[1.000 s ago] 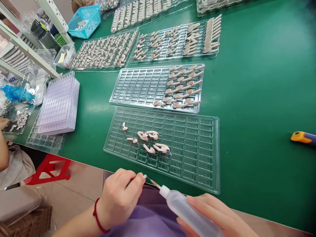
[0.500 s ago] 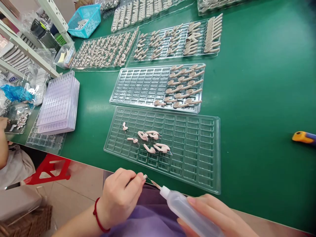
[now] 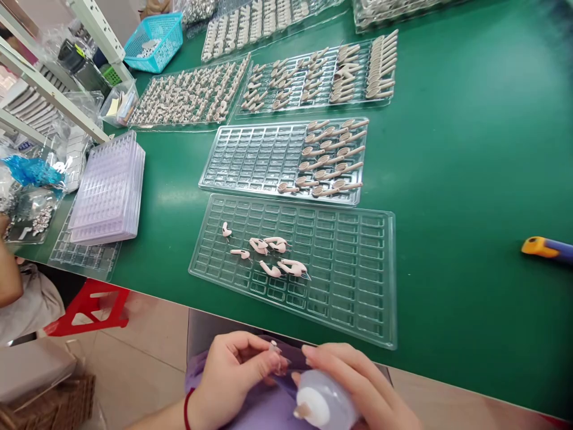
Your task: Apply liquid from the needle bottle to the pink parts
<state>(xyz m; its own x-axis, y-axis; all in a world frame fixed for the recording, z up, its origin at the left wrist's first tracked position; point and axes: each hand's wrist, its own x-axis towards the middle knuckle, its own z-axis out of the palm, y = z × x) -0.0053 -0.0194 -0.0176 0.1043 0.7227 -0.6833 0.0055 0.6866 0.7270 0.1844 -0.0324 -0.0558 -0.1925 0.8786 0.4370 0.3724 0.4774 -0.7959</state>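
My left hand [image 3: 237,373], with a red cord on its wrist, is closed in a pinch on a small white earbud part [image 3: 273,345] above my lap. Most of that part is hidden by the fingertips. My right hand [image 3: 362,382] is wrapped round a translucent squeeze bottle [image 3: 331,391], whose white cap and brownish tip point toward me. Its fingertips are close to the left hand. Just beyond both hands lies a clear compartment tray [image 3: 353,280] on the green table, with several pale earbud shells [image 3: 293,267] with thin wires loose on its left half.
Behind it, a second tray [image 3: 250,158] bears beige earbud shells on its right side. Further trays of parts [image 3: 188,92] fill the back. A stack of clear trays [image 3: 105,191] stands left, near a co-worker's arm [image 3: 9,275]. A yellow-and-blue tool handle [image 3: 544,248] lies right.
The bottle's tip has swung away from the earbud part, down toward me. My left hand has lowered and moved slightly right, and my right fingers have come nearer to it.
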